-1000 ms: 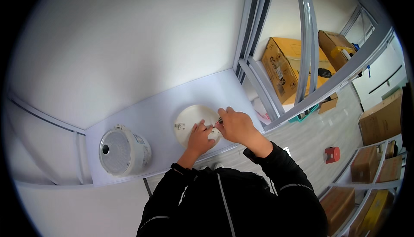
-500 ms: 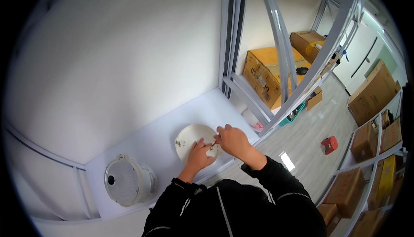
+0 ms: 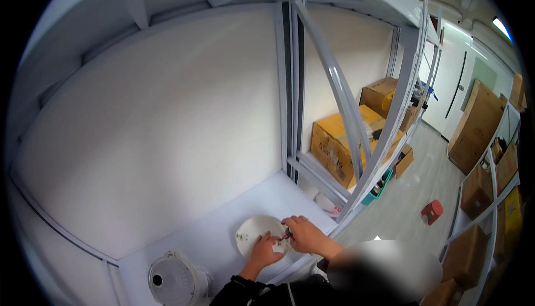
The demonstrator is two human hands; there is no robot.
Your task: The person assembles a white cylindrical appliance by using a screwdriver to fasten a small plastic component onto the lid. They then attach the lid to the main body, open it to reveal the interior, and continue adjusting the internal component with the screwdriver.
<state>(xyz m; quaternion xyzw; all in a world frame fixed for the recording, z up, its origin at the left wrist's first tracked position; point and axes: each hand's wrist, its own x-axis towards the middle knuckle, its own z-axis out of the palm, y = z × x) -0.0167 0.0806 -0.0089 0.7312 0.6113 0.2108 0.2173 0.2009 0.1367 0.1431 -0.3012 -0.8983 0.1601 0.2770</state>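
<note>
Disc [image 3: 256, 229], round and off-white, lying on the tabletop [image 3: 223, 222] near its front edge, with small dark marks or fittings toward its left side and others by its right side, too small to make out. Left hand [image 3: 266, 250] laid over the lower right part of the disc, fingers stretched forward and to the right; cannot tell whether merely pressing there or pinching something small between the fingertips. Right hand [image 3: 305, 234] at the right rim of the disc, grip clenched around a small dark tool [image 3: 287, 233] with a touch of red near its lower end. Lower end of the tool close beside the left fingertips, above the disc; cannot tell whether touching it. To the left on the same tabletop, well apart from the disc, a white cylindrical container [image 3: 181, 272] with a dark round opening [image 3: 157, 280] in its top. Behind, a broad pale panel [image 3: 167, 111], bordered on the right by an upright metal post [image 3: 281, 94]. Beyond the post, an orange-yellow box [image 3: 334, 144], with a brown box [image 3: 379, 90] farther back. Below these, a teal basket [image 3: 376, 190] holding small items, too blurred to name. On the grey floor [image 3: 409, 217], a red stool [image 3: 432, 211]. Along the right side, shelving loaded with cardboard boxes [image 3: 465, 255]. Over the right forearm, a blurred greyish patch [image 3: 390, 270].
</note>
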